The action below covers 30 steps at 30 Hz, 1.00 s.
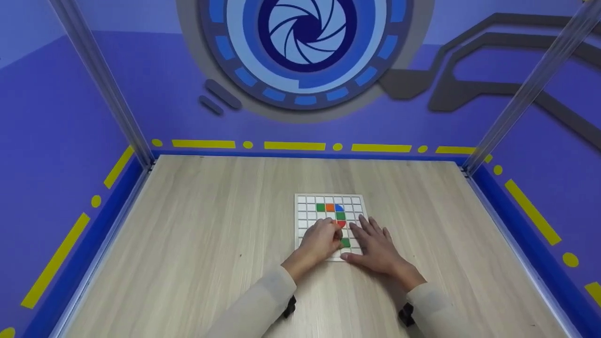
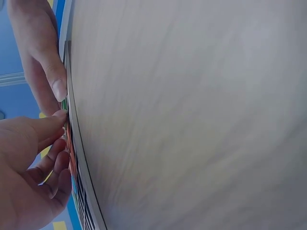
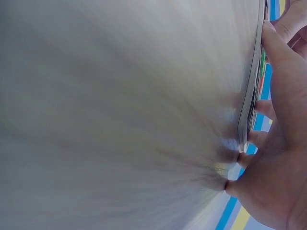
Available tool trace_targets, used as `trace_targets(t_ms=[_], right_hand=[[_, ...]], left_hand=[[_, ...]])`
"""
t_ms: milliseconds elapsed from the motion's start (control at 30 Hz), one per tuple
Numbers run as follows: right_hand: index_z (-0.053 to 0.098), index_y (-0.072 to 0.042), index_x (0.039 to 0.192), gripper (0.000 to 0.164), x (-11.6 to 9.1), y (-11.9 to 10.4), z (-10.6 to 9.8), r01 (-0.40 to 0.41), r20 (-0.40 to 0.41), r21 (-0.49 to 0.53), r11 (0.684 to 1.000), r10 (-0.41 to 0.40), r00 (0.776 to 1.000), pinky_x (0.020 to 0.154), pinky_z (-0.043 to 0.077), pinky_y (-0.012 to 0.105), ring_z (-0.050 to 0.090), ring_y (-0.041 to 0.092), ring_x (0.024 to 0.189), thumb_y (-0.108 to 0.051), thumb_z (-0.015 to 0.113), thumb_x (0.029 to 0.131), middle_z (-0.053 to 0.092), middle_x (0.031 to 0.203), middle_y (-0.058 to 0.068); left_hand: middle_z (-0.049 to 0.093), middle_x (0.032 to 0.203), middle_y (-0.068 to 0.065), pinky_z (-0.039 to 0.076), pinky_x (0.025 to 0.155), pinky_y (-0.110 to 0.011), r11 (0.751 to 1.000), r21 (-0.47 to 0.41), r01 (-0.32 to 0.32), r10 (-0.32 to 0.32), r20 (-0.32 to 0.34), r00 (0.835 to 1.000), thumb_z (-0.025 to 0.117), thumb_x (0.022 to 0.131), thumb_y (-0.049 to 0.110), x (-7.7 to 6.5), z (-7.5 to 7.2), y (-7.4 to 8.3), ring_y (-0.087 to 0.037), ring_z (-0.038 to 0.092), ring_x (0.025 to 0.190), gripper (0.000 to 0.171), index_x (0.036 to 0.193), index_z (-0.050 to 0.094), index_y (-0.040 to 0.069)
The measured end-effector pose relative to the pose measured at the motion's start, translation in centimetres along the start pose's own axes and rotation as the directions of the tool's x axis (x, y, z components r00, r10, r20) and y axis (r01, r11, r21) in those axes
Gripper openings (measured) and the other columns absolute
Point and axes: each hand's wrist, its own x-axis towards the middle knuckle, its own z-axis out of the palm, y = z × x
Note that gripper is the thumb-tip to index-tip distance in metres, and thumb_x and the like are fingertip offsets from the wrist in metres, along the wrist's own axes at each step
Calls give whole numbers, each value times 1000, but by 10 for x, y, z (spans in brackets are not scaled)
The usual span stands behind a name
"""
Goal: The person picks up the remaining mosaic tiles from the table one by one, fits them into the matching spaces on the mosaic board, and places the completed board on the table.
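Note:
A square white grid board [image 1: 303, 216] lies on the table. Green [image 1: 320, 207], orange [image 1: 330, 207] and blue [image 1: 339, 208] tiles form a row in its upper part; another green tile [image 1: 341, 216] and a red rounded tile [image 1: 342, 224] stand below the blue one. My left hand [image 1: 319, 241] bends over the board's middle, thumb and index tips together at its surface; whether a tile is between them is hidden. Beside them sits a lower green tile [image 1: 346, 242]. My right hand [image 1: 378, 246] rests with spread fingers on the board's right edge, its thumb [image 3: 276, 43] at the near edge.
The wooden table [image 1: 211, 234] extends around the board. A blue-purple wall [image 1: 155, 94] rises behind it, and metal posts [image 1: 105, 89] stand at the back corners. Dark wrist straps [image 1: 407, 314] show below the sleeves.

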Motion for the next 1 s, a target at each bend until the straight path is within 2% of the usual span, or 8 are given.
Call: trace_targets(t_ms=[233, 400, 700, 833, 1000], right_hand=[[41, -16, 164, 100, -2, 3, -1, 0, -5, 8, 1000, 0, 1000, 120, 9, 75, 12, 46, 160, -75, 69, 88, 23, 174, 17], [41, -16, 164, 101, -4, 3, -1, -6, 2, 3, 1000, 6, 1000, 120, 9, 75, 12, 46, 160, -77, 68, 87, 22, 174, 17], [41, -16, 164, 102, -2, 5, -2, -5, -1, -3, 1000, 5, 1000, 120, 10, 75, 12, 46, 160, -77, 67, 87, 23, 174, 17], [42, -15, 163, 101, -3, 5, -1, -2, -1, -2, 1000, 2, 1000, 119, 10, 76, 12, 47, 160, -77, 68, 87, 22, 173, 18], [41, -15, 164, 101, -3, 3, 1, -7, 5, -15, 1000, 7, 1000, 119, 11, 76, 13, 47, 160, -76, 69, 87, 23, 173, 18]], left_hand=[[62, 98, 7, 50, 78, -28, 1000, 18, -19, 19, 6, 1000, 83, 93, 22, 4, 4, 6, -9, 56, 88, 14, 106, 80, 16], [60, 97, 7, 49, 76, -28, 1000, 27, -5, 4, 23, 1000, 83, 93, 22, 6, 9, 7, -9, 54, 87, 15, 107, 80, 17], [59, 94, 8, 47, 75, -29, 1000, 2, -2, 2, -2, 1000, 84, 92, 25, 6, 10, 7, -11, 53, 87, 15, 104, 79, 17], [61, 99, 6, 48, 78, -29, 1000, -17, -13, 13, 11, 1000, 82, 95, 29, 0, 3, 5, -11, 54, 91, 21, 110, 78, 16], [63, 107, 3, 50, 81, -29, 1000, -19, -15, 16, 20, 1000, 79, 98, 30, -11, -18, 2, -13, 54, 96, 25, 118, 75, 16]])
